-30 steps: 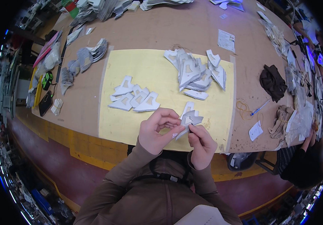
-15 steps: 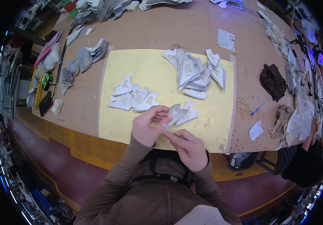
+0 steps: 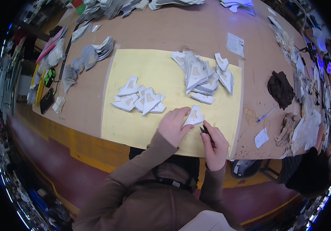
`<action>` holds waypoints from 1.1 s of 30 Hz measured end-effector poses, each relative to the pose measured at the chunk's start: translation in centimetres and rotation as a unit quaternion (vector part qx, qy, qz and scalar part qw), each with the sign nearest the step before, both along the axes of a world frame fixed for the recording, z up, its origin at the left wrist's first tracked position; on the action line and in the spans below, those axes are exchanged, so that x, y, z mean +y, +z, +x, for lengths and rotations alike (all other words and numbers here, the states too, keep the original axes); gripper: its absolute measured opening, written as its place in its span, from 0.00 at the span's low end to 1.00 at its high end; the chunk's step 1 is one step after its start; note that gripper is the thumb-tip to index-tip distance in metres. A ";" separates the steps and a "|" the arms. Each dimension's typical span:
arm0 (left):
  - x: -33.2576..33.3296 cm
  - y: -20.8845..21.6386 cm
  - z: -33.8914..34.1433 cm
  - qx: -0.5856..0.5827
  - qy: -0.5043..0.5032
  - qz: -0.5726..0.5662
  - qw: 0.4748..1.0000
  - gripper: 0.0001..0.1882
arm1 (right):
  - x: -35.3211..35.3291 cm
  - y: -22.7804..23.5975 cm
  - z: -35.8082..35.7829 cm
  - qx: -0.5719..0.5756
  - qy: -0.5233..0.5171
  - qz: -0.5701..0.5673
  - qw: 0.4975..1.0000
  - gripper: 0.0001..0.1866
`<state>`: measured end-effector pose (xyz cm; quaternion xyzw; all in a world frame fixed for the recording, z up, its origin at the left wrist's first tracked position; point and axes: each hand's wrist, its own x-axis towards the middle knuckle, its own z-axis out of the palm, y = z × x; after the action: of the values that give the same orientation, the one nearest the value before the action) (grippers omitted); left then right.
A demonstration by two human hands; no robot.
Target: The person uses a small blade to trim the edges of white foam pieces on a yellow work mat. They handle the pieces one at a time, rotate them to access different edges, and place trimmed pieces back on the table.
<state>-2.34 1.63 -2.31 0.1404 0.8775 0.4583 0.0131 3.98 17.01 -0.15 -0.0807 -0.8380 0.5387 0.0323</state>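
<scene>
My left hand [image 3: 174, 126] reaches over the yellow sheet, its thumb and fingers closed on the left edge and lower end of a white cut-out piece [image 3: 196, 116] with a window-like opening. Just to the right, my right hand [image 3: 216, 145] grips a small dark pointed tool [image 3: 205, 130], its tips toward that piece; the rest of the tool is hidden in the fingers. Left of my hands lies a loose group of similar white pieces [image 3: 149, 101], overlapping. Beyond my right hand, a larger heap of these pieces [image 3: 197, 73] is stacked in layers.
The yellow sheet [image 3: 134, 127] is taped to a brown-covered table [image 3: 165, 32]. At left are grey stacked pieces [image 3: 90, 56] and a black phone [image 3: 47, 101]. At right lie a dark cloth [image 3: 281, 90], a blue-and-white pen [image 3: 267, 114] and gloves [image 3: 288, 129]. A person [image 3: 307, 173] sits at far right.
The piece held between my hands has left them, and another piece now tops the left group. Both hands have moved right, the left onto a piece lying there. The dark tool's tips now show.
</scene>
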 end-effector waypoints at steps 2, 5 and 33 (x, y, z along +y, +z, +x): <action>0.8 -1.0 -0.1 -0.021 -0.008 -0.015 1.000 0.17 | 0.0 -0.1 0.3 0.003 -0.010 -0.004 1.000 0.18; 0.4 -1.5 -0.4 -0.079 -0.038 0.002 0.996 0.12 | 0.1 -0.1 0.8 0.003 -0.005 -0.009 1.000 0.18; -4.3 4.0 0.1 -0.156 -0.138 0.222 0.953 0.08 | -2.6 1.4 0.2 0.148 0.016 0.013 0.989 0.21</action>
<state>-2.22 -2.64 1.72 0.1858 0.7128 0.6516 0.1814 4.23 14.43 1.24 0.0141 -0.8318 0.5347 0.1486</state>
